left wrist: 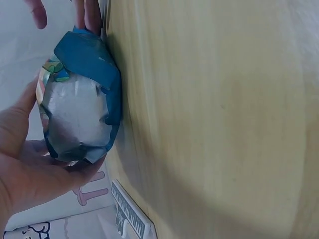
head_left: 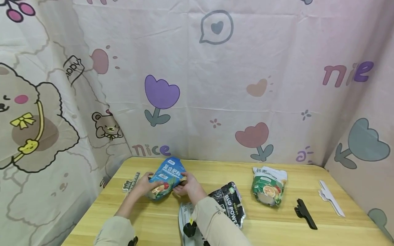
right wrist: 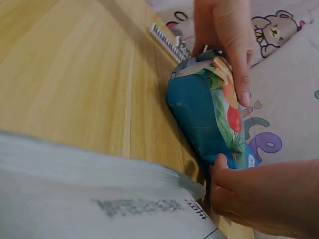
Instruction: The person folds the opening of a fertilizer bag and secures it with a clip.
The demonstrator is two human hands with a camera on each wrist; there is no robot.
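A blue fertilizer bag [head_left: 167, 176] with fruit pictures is tilted above the left part of the table. My left hand [head_left: 145, 186] grips its left side, thumb across the front. From the right, my right hand [head_left: 191, 188] holds the other side by its edge. The left wrist view shows the bag's pale underside [left wrist: 77, 112] with the fingers of my left hand [left wrist: 30, 164] wrapped beneath it. In the right wrist view, the thumb of my right hand [right wrist: 239, 191] presses on the blue side panel. The far faces of the bag are hidden there.
A ruler-like white clip [head_left: 132, 183] lies left of the bag. Under my right forearm are a black BUD POWER bag [head_left: 231, 203] and a white bag [head_left: 185, 213]. Farther right are a green-and-white bag [head_left: 268, 186], a black clip [head_left: 305, 214] and a white clip [head_left: 331, 199]. Printed curtains enclose the table.
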